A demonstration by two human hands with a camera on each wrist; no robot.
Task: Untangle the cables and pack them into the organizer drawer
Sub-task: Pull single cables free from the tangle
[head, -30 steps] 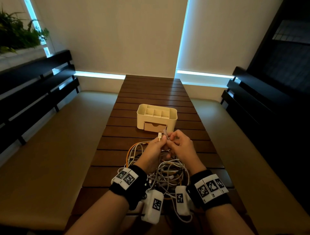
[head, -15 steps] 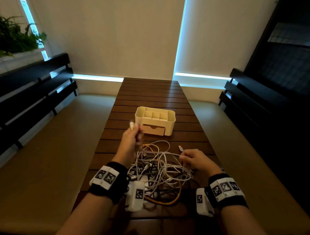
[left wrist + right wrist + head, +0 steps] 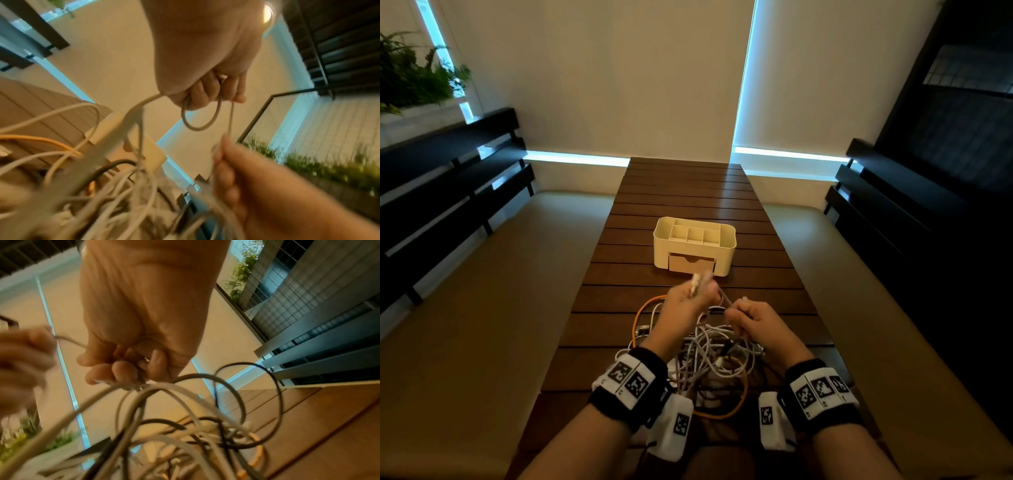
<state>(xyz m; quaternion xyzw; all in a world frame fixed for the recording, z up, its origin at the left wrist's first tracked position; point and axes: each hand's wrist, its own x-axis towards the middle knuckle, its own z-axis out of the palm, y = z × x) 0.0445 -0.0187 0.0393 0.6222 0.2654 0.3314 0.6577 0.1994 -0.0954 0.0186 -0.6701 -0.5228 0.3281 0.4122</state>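
Observation:
A tangle of white, grey, black and orange cables [image 3: 709, 356] lies on the wooden slat table [image 3: 688, 192] between my wrists. My left hand [image 3: 690, 301] is raised over the pile and grips a looped grey cable [image 3: 202, 116] with its white plug end [image 3: 695, 282] sticking up. My right hand [image 3: 751, 318] pinches the same grey cable and grips several strands of the tangle [image 3: 144, 386]. The cream organizer [image 3: 661, 246] stands beyond the hands, its tan drawer [image 3: 691, 263] closed.
Padded benches [image 3: 482, 308] with dark slatted backs run along both sides of the table. A planter with green leaves [image 3: 410, 78] sits at the far left. The far half of the table shows bare slats.
My left hand has swung back right from the table's left side toward the right hand, carrying the plug end. The right hand has lifted from the pile and now holds cable strands.

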